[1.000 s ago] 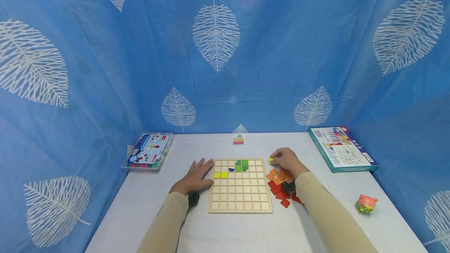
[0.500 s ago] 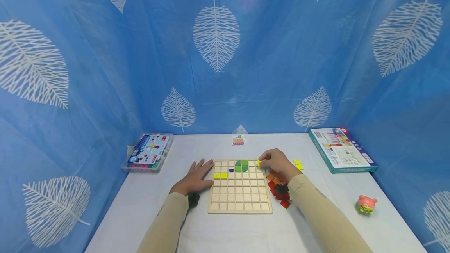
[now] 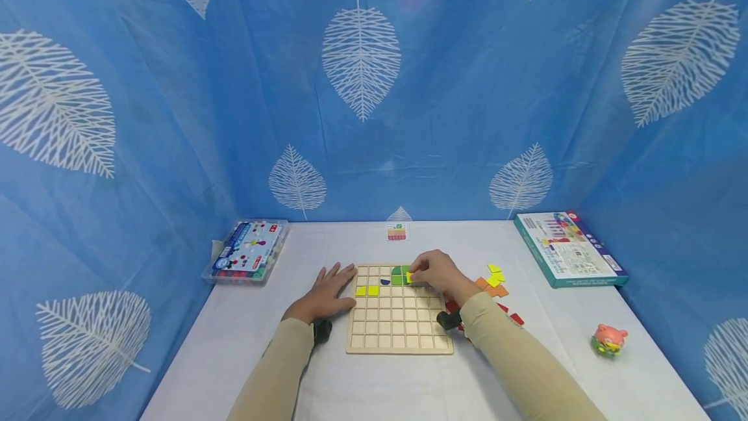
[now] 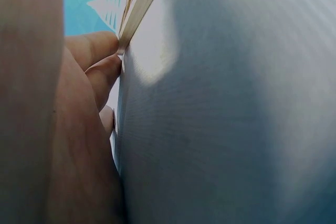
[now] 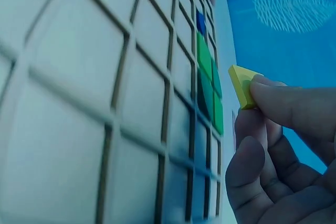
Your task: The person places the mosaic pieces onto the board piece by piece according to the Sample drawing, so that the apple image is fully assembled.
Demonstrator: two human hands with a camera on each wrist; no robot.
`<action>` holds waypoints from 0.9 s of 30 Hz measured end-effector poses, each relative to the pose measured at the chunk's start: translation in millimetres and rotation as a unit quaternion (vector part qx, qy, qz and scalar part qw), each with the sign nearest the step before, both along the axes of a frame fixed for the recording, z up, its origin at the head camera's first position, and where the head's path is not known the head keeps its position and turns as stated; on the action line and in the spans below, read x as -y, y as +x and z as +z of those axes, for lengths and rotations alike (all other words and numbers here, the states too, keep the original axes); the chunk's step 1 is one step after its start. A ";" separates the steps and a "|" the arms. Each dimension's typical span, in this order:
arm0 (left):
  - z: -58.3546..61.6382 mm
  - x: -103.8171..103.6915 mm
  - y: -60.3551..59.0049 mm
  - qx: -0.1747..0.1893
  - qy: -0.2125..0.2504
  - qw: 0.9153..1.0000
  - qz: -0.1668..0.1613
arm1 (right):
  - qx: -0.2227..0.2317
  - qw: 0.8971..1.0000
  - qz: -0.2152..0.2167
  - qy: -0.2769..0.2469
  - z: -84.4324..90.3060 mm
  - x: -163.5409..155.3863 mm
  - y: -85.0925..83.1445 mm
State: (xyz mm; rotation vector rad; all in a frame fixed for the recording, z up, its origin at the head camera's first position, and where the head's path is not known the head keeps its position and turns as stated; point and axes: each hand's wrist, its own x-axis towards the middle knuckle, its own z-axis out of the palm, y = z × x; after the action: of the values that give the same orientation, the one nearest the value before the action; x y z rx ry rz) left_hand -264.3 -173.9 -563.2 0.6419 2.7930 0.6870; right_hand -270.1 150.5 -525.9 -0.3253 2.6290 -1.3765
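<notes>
Between thumb and fingers my right hand (image 3: 437, 270) pinches a yellow tile (image 5: 242, 86), held above the upper right part of a wooden grid board (image 3: 382, 335). Green tiles (image 3: 397, 280), some with rounded edges, fill a small block of cells just left of that hand. A dark blue half-round tile (image 3: 385, 282) lies beside them. Two yellow square tiles (image 3: 373, 291) sit in cells near the board's left edge. My left hand (image 3: 323, 297) rests flat with fingers spread, its fingertips touching the board's left edge.
Loose yellow tiles (image 3: 495, 274), orange tiles (image 3: 495, 290) and red tiles (image 3: 516, 319) lie right of the board, partly behind my right arm. A small pattern card (image 3: 397, 232) lies behind the board. A plastic case (image 3: 248, 252), a game box (image 3: 569, 249) and a pink toy figure (image 3: 610, 340) stand farther out.
My right hand has carried the yellow tile leftward from the table right of the board to over the green tiles. The left hand has stayed in place.
</notes>
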 end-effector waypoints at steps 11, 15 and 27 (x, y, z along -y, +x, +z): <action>0.3 0.3 -0.4 0.007 -0.002 1.000 0.000 | -0.028 0.998 0.055 0.025 -9.2 34.5 3.5; 0.3 0.3 -1.7 0.008 -0.007 1.000 -0.002 | -0.027 0.998 0.057 0.029 -9.5 44.4 5.2; 1.7 -0.3 -0.3 0.003 -0.011 1.000 -0.004 | -0.068 0.995 0.044 0.058 -18.6 62.5 6.1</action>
State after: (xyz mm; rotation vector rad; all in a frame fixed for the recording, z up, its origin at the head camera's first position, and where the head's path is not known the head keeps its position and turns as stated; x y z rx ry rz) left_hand -264.6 -173.6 -561.5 0.6449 2.7874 0.6548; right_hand -264.0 88.0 -544.5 -0.5302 2.7518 -1.2089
